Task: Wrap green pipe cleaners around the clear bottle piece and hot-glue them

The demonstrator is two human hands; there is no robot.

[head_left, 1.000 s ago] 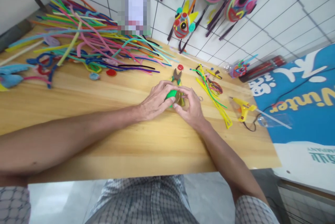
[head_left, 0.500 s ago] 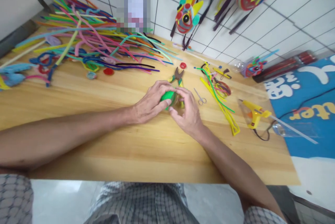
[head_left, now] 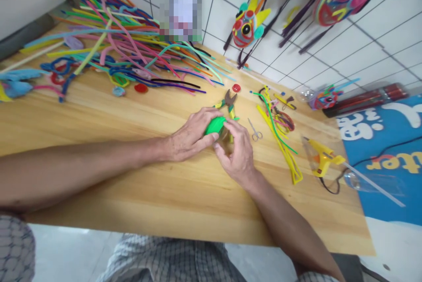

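Observation:
Between my hands is a rounded bright green piece point(head_left: 215, 127), maybe coiled pipe cleaner, with something see-through at its right side that I cannot make out clearly. My left hand point(head_left: 193, 136) grips it from the left, fingers over the far side and thumb along the near side. From the right, the curved fingers of my right hand point(head_left: 238, 150) touch its edge, the thumb below. Just beyond my fingers lie pliers point(head_left: 231, 99) with green and yellow handles, jaws apart. Small scissors point(head_left: 255, 131) rest right of my right hand.
Many coloured pipe cleaners point(head_left: 132, 49) heap at the back left. Yellow pipe cleaners point(head_left: 280, 146) and a yellow glue gun point(head_left: 325, 157) with its cord lie to the right. Red discs point(head_left: 236, 88) sit behind the pliers. A colourful mask ornament point(head_left: 245, 29) hangs before the tiled wall.
The camera view has shifted slightly, so the table things sit a little lower and to the right. More of the green piece shows between my hands, which keep nearly the same hold.

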